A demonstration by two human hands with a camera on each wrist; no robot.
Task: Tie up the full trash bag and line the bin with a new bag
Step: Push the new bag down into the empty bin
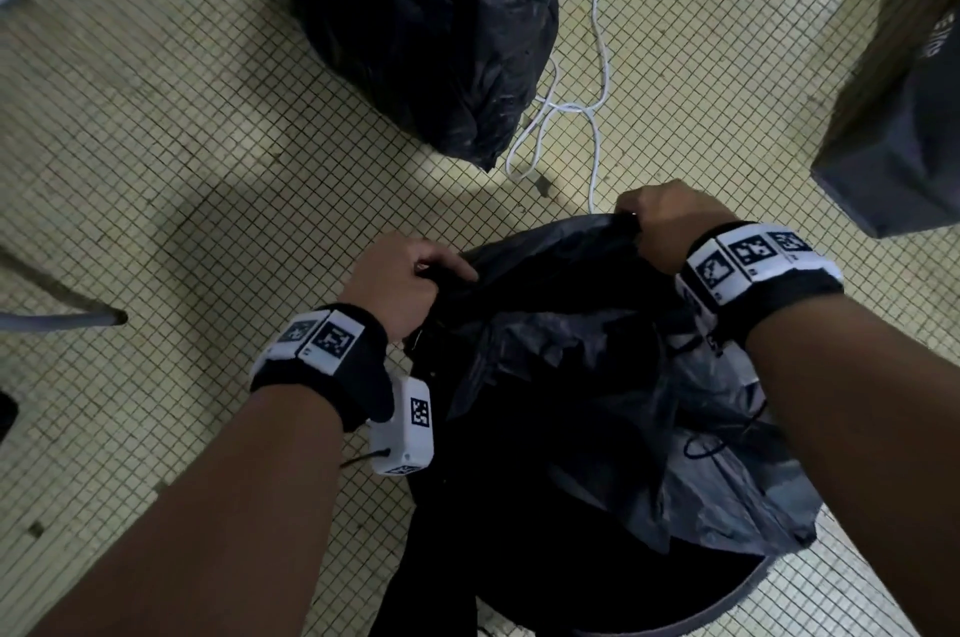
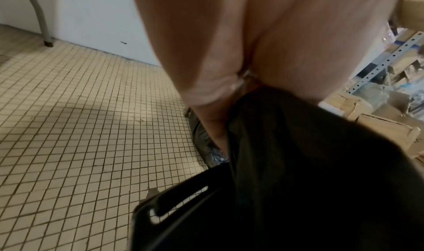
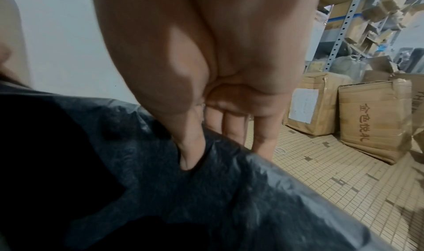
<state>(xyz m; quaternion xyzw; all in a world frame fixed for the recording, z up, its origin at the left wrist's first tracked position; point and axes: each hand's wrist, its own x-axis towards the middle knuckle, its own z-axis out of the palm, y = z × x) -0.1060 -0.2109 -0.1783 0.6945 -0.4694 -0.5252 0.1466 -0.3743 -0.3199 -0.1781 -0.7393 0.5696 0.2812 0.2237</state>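
Note:
A black bin (image 1: 727, 605) stands on the tiled floor between my arms, its slotted handle (image 2: 174, 206) visible in the left wrist view. A thin black bag (image 1: 571, 350) hangs loosely crumpled over its opening. My left hand (image 1: 400, 283) grips the bag's left edge in a fist. My right hand (image 1: 660, 226) grips the far right edge, thumb inside the bag (image 3: 183, 191) and fingers outside. The left wrist view shows the plastic (image 2: 298, 146) bunched in my left hand (image 2: 229, 55). A bulging black trash bag (image 1: 441, 28) lies on the floor beyond the bin.
A white cable (image 1: 597, 65) loops across the floor beside the bulging bag. A dark box-like bag (image 1: 898, 117) stands at the right. A grey table leg (image 1: 57, 319) is at the left. Cardboard boxes (image 3: 371, 117) and metal shelving stand beyond my right hand.

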